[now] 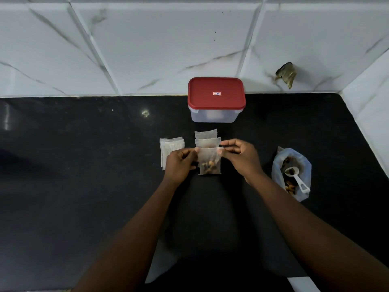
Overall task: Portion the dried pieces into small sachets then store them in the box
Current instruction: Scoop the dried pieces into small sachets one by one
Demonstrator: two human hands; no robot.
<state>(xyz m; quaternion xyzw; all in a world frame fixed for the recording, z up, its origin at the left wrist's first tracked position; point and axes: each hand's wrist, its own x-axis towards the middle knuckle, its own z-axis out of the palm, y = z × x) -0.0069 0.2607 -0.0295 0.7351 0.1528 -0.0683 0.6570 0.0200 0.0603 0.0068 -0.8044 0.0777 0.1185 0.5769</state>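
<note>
My left grip and my right grip each pinch a top corner of the sachet between thumb and fingertips. They hold it upright just over the bench, with the dried pieces settled in its lower half. I take this to be the closing step, so I should draw the mouth flat and taut, keep every piece below the seam, and keep the sachet upright so nothing spills. The empty sachets lie stacked by my left grip, partly under it. Well off to my right lies the bag of loose pieces, with the scoop resting in its mouth. Just behind the sachet I hold, two more sachets lie overlapping in a row toward the box; the nearer one seems to have pieces in it. The box stands at the back by the wall with its red lid on, and that must come off before I can store anything.
</note>
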